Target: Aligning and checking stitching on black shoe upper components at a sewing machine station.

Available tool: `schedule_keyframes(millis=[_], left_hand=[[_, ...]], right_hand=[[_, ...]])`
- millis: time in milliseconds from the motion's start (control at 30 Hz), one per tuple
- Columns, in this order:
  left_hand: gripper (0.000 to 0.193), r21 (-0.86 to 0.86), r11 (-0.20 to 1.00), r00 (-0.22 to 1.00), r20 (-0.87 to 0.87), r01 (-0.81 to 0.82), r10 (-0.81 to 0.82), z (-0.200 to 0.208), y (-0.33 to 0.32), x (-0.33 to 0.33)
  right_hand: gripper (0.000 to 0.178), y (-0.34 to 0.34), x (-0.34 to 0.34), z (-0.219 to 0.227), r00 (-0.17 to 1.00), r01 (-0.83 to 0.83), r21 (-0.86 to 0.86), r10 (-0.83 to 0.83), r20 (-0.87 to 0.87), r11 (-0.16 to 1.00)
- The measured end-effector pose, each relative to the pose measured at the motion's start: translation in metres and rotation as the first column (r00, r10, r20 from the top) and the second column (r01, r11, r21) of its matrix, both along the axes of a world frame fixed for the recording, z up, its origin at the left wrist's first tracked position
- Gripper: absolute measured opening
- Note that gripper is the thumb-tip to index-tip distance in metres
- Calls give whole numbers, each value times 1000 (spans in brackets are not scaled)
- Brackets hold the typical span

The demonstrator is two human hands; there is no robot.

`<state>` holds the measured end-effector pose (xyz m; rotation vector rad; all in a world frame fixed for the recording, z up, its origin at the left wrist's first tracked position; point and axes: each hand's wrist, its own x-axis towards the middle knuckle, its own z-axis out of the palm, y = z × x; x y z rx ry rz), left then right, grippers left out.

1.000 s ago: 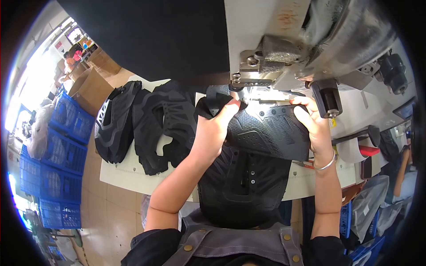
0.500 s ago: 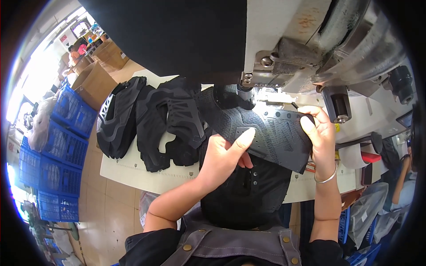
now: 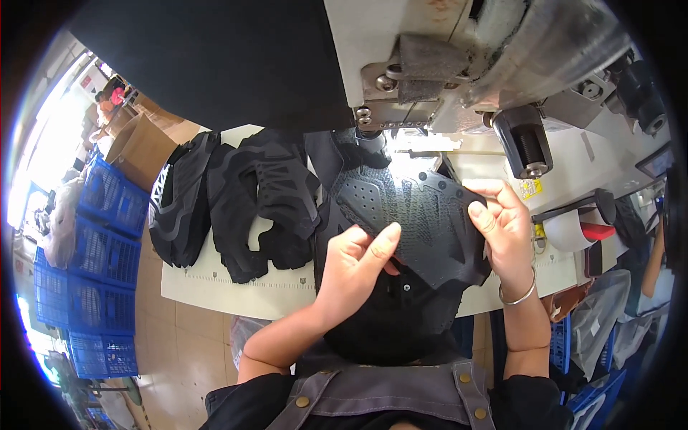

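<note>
head view, looking down. the person is holding 1 black shoe upper piece with both hands in front of the chest, just below the head of a grey sewing machine. the piece is lying nearly flat and slightly tilted, its patterned face with small perforations turned up toward the camera, and its far edge is reaching under the machine's presser area.

the left hand is gripping the near left edge of the piece, its thumb pressing on top and its curled fingers closing underneath, so the hand is clamped on the piece. the right hand is pinching the right edge, its thumb and fingers closed together on the material; a thin metal bangle is sitting on that wrist.

to the person's left, a pile of further black upper pieces is lying on the pale worktable, well apart from the hands. beyond the table's left edge, blue plastic crates are standing stacked on the floor, and an open cardboard box is resting near them. to the right of the machine, a roll of white tape is sitting near the right hand. the person is wearing a grey apron with round studs over dark clothing.
</note>
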<state>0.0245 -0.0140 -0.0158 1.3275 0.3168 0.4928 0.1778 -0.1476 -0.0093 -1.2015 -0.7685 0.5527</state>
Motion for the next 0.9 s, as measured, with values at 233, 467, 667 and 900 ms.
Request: schedule_keyframes(millis=[233,467,667,900], left_hand=[[20,-166,986,998,60,3,7,-5,-21,-6],[18,-258,966,999,-2,-31,32,11,0,-12],[19,-208,977,999,-22,42,-48,13,38,-20],[24,-91,995,999,-15,46,-47,24,40,-22]], right_hand=[[26,-10,-39,6,997,4,-120,5,75,993],[36,11,58,-24,771,451,-123,-316,553,884],[47,-27,31,33,981,12,-69,-25,-191,998],[33,-37,-8,11,981,190,-25,-191,-27,981]])
